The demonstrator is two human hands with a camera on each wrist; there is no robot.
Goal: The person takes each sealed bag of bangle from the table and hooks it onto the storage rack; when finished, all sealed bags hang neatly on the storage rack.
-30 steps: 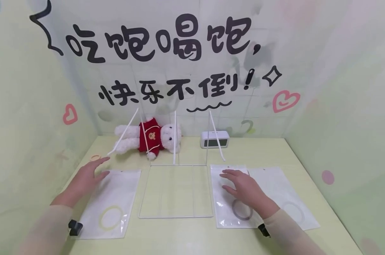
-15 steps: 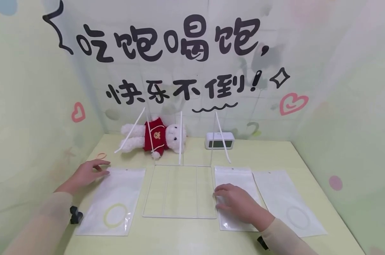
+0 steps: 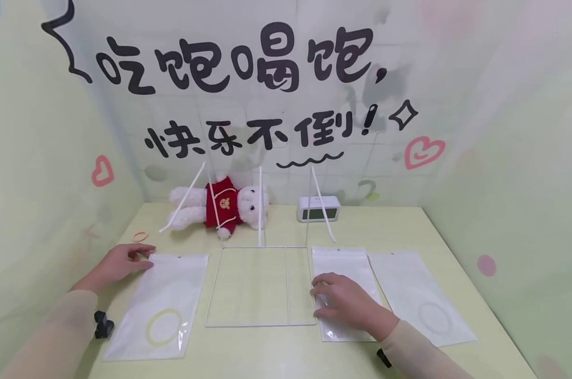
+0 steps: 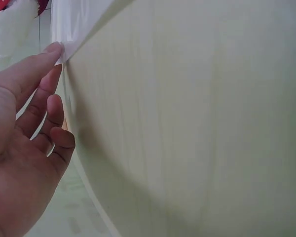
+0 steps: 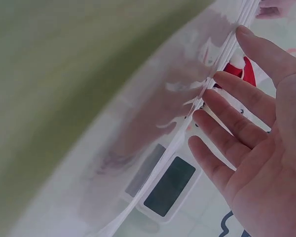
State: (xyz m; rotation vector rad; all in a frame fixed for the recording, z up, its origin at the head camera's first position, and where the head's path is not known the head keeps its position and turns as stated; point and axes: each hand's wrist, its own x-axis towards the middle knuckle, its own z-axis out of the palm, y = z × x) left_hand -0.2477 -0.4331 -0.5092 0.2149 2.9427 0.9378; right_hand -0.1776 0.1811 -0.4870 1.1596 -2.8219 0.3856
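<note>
My left hand (image 3: 117, 266) is at the top left corner of a white, shiny plastic zip bag (image 3: 172, 284) with a yellow ring showing in its lower part. In the left wrist view, the thumb touches this corner while the index fingertip sits just below it, a gap between them. My right hand (image 3: 347, 302) lies over a second zip bag (image 3: 340, 258), fingertips at its left edge; the right wrist view shows nearly straight fingers along that edge. Further right lies a third zip bag (image 3: 423, 289) with a pale ring showing. Part of the second bag is hidden under my hand.
Between the bags stands a white wire rack (image 3: 262, 324) with upright rods. Behind it are a white plush toy in a red shirt (image 3: 219, 202), lying sideways, and a white digital clock (image 3: 319, 209). A small orange band (image 3: 140, 237) lies at the left.
My right hand has come down and forward-left onto the second bag's left edge. The left hand has lowered to the first bag's corner, and that bag has slid slightly towards me.
</note>
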